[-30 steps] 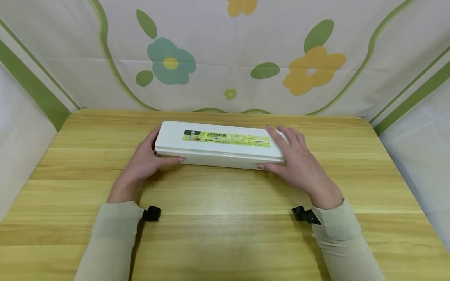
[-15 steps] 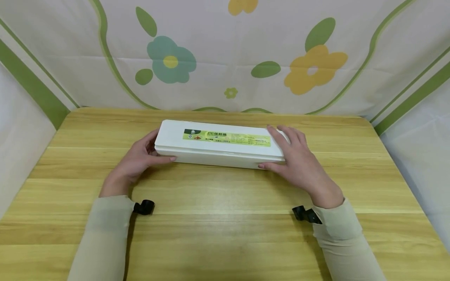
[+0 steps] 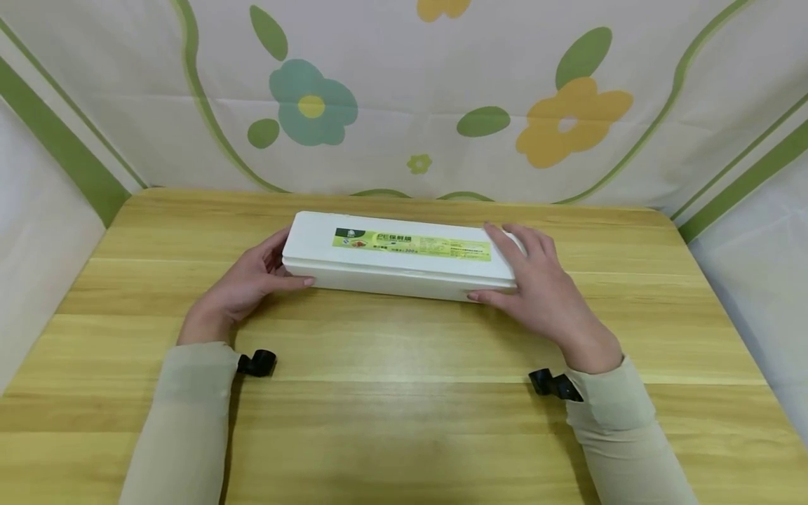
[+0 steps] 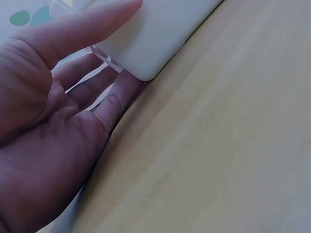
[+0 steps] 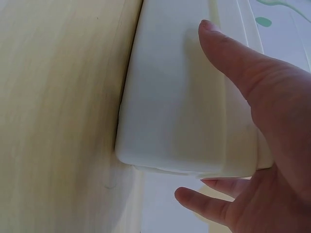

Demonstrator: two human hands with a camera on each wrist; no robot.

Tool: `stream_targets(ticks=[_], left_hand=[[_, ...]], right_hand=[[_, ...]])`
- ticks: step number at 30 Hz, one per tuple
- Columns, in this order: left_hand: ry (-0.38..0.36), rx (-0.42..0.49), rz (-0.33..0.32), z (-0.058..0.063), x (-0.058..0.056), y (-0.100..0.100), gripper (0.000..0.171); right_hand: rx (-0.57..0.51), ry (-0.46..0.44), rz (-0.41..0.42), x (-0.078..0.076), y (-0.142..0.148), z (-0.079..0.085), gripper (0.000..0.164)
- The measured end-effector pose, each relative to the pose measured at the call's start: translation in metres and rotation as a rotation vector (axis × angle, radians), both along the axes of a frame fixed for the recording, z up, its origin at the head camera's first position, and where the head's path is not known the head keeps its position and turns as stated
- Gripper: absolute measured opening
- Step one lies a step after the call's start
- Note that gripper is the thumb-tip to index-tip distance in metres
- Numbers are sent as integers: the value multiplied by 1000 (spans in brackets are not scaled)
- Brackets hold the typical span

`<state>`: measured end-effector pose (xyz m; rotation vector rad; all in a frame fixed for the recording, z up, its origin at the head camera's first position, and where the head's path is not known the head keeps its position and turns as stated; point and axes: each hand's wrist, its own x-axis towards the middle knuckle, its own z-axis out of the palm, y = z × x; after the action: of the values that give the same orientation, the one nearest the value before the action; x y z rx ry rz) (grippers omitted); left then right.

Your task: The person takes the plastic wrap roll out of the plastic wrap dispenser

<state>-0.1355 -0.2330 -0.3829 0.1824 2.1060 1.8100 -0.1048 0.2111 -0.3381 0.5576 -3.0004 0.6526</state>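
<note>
A long white cling film box [image 3: 391, 280] with its lid down rests on the wooden table [image 3: 391, 407], a yellow-green label [image 3: 413, 245] on its top. My left hand [image 3: 249, 280] holds the box's left end, thumb along the front face and fingers round behind the end, where the head view partly hides them. In the left wrist view, that thumb [image 4: 92, 26] lies over the box's front corner. At the other end my right hand [image 3: 546, 298] grips the box, thumb on the front and fingers over the top and end. Its thumb [image 5: 233, 56] shows against the front in the right wrist view.
Behind the table's far edge hangs a white cloth [image 3: 391, 84] printed with flowers and leaves. White cloth panels with green stripes stand at both sides. A small black device [image 3: 259, 362] sits at the left cuff, and another black device [image 3: 555, 386] at the right.
My left hand has slid a little to the left, so its thumb covers less of the box's front. The box and my right hand stay in place; the head view has shifted slightly.
</note>
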Motion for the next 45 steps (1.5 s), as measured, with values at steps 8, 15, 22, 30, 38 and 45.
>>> stream_targets(ticks=[8,15,22,30,38,45], left_hand=[[-25,-18,3,1,-2,-3,104],[-18,-16,12,1,-3,-2,104],[2,11,17,-1,-4,0,103],[-1,10,18,1,-3,0,104],[3,26,20,0,-3,2,108],[3,29,12,0,-4,2,108]], right_hand=[[2,29,0,-1,-1,-2,102],[-4,67,-3,-2,-1,-4,102],[-15,88,-4,-2,-1,-4,102],[-16,98,-6,-3,-2,-5,102],[-22,97,-7,-4,-2,-5,102],[-26,99,-16,-3,-2,-6,102]])
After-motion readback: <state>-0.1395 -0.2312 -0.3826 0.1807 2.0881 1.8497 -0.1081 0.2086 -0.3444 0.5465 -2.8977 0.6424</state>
